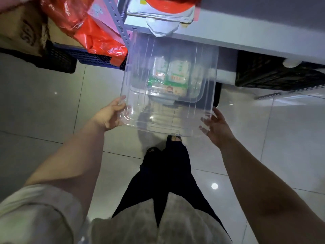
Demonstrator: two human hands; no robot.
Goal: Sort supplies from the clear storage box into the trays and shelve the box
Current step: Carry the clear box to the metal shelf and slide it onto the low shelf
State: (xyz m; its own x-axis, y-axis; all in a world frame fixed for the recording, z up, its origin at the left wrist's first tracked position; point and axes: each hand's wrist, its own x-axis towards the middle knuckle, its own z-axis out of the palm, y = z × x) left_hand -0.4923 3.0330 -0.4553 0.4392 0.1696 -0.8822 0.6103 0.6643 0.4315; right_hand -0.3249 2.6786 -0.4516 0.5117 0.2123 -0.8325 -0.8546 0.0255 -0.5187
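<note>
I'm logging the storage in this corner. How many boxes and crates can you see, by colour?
Clear storage box: 1
Black crates: 2
Blue crate: 1
Brown cardboard box: 1
Total: 5

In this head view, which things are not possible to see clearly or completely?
1. Green-and-white packets: head view, blurred through the clear plastic storage box; print unreadable, and whether they lie inside or beneath it is unclear.
2. Box's far end: hidden under the white shelf.
3. Red round object above the shelf: cut off by the top edge.
4. Left hand and right hand: fingers under the box show only hazily.
</note>
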